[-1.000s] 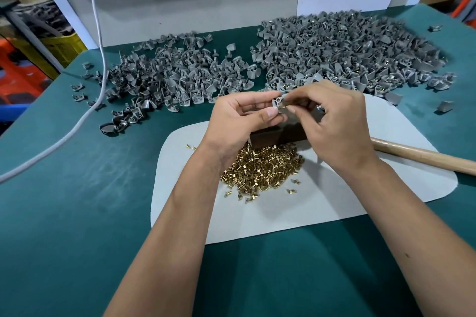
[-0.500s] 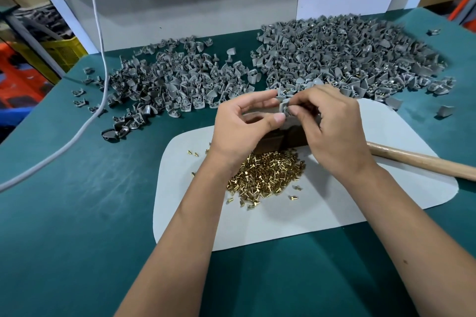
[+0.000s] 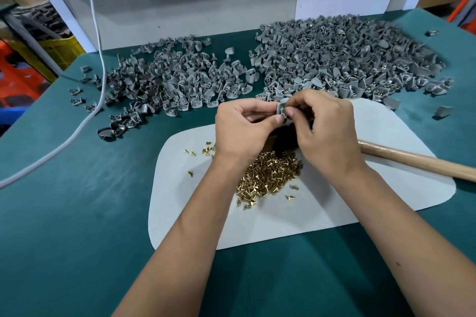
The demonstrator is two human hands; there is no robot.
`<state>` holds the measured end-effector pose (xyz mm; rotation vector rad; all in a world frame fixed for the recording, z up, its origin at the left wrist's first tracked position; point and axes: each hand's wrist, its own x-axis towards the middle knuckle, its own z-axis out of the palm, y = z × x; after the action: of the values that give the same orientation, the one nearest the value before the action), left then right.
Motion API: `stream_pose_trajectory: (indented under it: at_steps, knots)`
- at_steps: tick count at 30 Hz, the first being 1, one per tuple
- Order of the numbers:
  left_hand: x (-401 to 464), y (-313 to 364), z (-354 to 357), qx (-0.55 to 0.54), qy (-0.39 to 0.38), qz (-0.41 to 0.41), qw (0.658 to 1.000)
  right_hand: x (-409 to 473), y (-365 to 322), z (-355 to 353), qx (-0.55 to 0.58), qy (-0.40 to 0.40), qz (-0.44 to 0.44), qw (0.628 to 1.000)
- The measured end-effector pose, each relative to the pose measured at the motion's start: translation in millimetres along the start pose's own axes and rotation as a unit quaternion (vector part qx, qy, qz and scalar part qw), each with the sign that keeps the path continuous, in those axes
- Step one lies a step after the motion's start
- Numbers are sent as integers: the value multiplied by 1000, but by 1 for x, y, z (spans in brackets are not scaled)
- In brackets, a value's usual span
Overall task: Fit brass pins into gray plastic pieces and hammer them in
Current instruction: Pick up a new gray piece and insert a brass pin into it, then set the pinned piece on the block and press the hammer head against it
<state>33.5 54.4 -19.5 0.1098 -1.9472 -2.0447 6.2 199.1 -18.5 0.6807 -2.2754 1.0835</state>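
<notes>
Two bare hands raised together over the middle of the teal-covered counter [image 3: 77, 213], fingertips meeting on one small gray plastic piece [image 3: 280, 110]. Left hand [image 3: 244, 128] pinching that piece between thumb and curled forefinger; right hand [image 3: 327, 131] curled close against it, thumb and forefinger pressed to its near face. A glint of brass there, too small to tell whether a pin sits in the hole.

Directly below the hands, on a pale rounded-corner mat [image 3: 386, 188], a heap of small brass pins [image 3: 268, 177], partly covered by both wrists, with a few stray pins scattered to the left and right of the heap. Between the hands and the heap, a dark block [image 3: 283, 136], mostly hidden in shadow. To the right, a light wooden hammer handle [image 3: 417, 162] lying across the mat's edge and running off toward the right border; its head out of sight behind the right hand.

Beyond the mat, two spreads of gray plastic pieces: a looser left pile [image 3: 167, 85] and a denser right pile [image 3: 347, 59], the latter showing specks of brass among the pieces. A few single pieces lying apart at the far right and far left. A gray cable [image 3: 98, 59] hanging down at the left and trailing across the counter. White panels standing behind the piles.
</notes>
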Motion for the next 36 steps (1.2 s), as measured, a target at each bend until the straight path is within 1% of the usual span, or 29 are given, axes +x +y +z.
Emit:
stream_pose_trajectory:
  at_steps: [9,15,17,20,23,24,26,28,29,30,33,36]
  knots:
    - [0,-1,4,47,14,10,999,-4,-6,5,-13,25,28,999]
    - [0,0,3,95,-28,33,995,-1,-6,2,-11,6,43,999]
    - [0,-1,3,122,-20,55,991,1,-5,-4,-3,-20,42,999]
    - [0,-3,3,172,10,86,981,7,-1,-19,19,-74,47,996]
    - [0,-2,1,216,19,108,970,14,13,-44,-20,-95,78,992]
    - [1,-2,0,233,14,113,966,16,20,-53,-47,-115,91,988]
    - [3,-2,-2,284,1,120,951,19,35,-69,-139,-194,111,965]
    - [4,-4,-5,326,-1,127,937,17,45,-78,-216,-288,135,923]
    - [5,-5,-4,334,-2,132,933,15,47,-80,-226,-324,147,907]
    - [6,-6,-5,338,-5,136,931,13,48,-80,-223,-344,156,899]
    - [7,-8,-4,350,-13,137,926,9,50,-78,-218,-356,147,897]
    - [8,-8,-7,345,-15,135,929,9,53,-81,-233,-344,137,899]
